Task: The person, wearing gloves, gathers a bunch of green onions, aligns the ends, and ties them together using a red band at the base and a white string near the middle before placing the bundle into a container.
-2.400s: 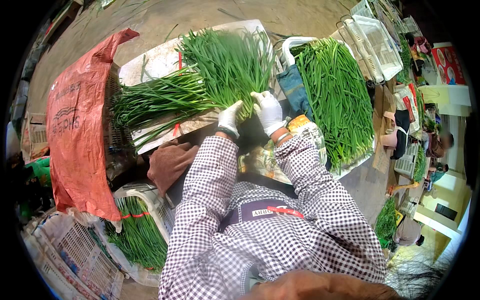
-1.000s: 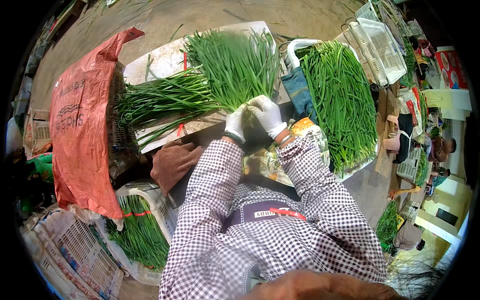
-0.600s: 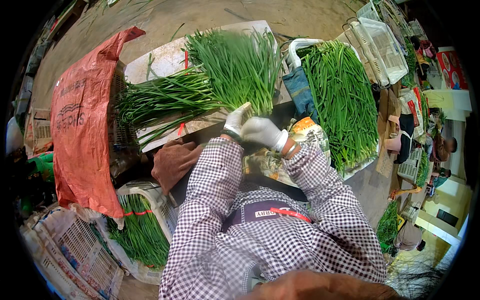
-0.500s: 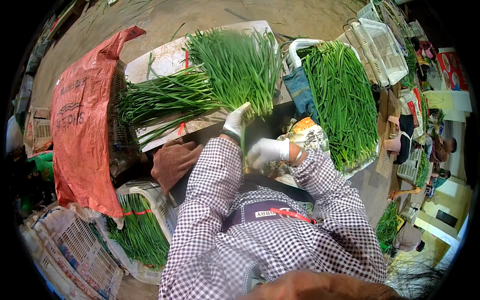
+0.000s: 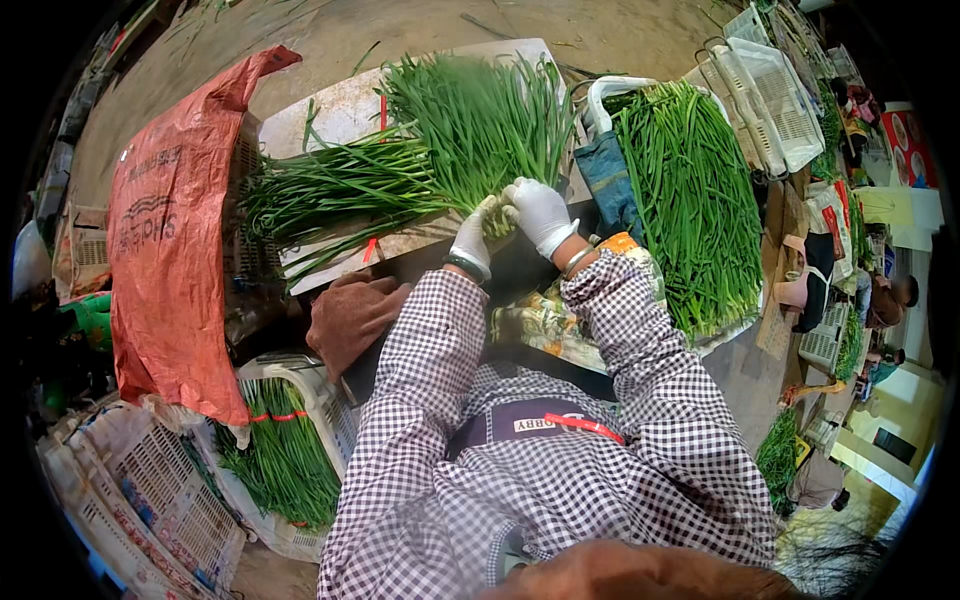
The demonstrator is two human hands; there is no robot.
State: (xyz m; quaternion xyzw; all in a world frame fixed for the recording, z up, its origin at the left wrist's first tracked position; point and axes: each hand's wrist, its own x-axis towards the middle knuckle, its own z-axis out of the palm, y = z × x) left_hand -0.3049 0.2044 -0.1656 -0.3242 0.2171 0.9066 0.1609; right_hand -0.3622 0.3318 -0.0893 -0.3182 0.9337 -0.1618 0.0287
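Both my hands wear white gloves and meet at the pale stem ends of a fanned pile of garlic chives (image 5: pixel 480 120). My left hand (image 5: pixel 474 238) is closed, its fingertips pinching stems at the pile's near edge. Right beside it, my right hand (image 5: pixel 543 214) also has its fingers pinched together on the stem ends. The exact stems between the fingers are too small to make out. A second batch of chives (image 5: pixel 345 185) lies sideways to the left, overlapping the fanned one. Under both is a white board (image 5: pixel 290 130), with red strips (image 5: pixel 371 250) showing at its edges.
A white crate heaped with chives (image 5: pixel 685 200) stands at the right, a blue cloth (image 5: pixel 607 185) over its side. An orange-red sack (image 5: pixel 165 240) drapes at the left. Below it, tied chive bundles (image 5: pixel 285 450) fill another crate. A brown cloth (image 5: pixel 350 315) lies near my left arm.
My right hand has risen from below the board, near my lap, to the stem ends beside my left hand. The green strands hanging below my left hand are gone from view.
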